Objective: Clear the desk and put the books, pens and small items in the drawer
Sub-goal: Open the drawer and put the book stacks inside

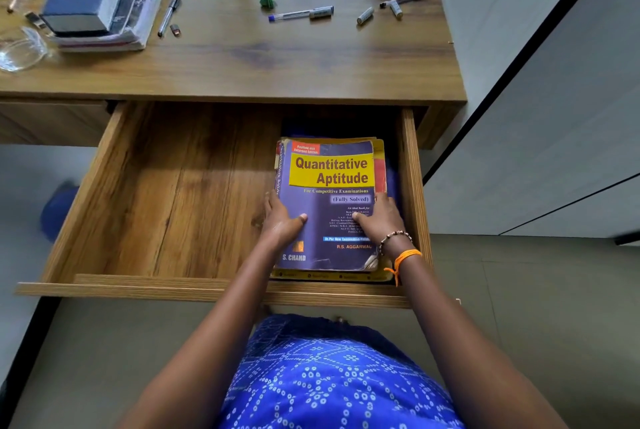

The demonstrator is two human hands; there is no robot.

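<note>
Both hands, left hand [282, 220] and right hand [379, 220], grip the Quantitative Aptitude book [329, 203], seating it on books at the drawer's [166, 186] 3 o'clock side. Left on the desk [242, 58]: book stack [104, 2] at 10 o'clock, pens [301, 14] at 12.

Bowl [19, 51]: cut off by left edge. Book [329, 203]: fine print illegible; covers a stack below, only yellow margins showing. Both hands' fingers pass beyond its sides, hidden. Drawer [166, 186] rear lies in shadow under desk [242, 58]
</note>
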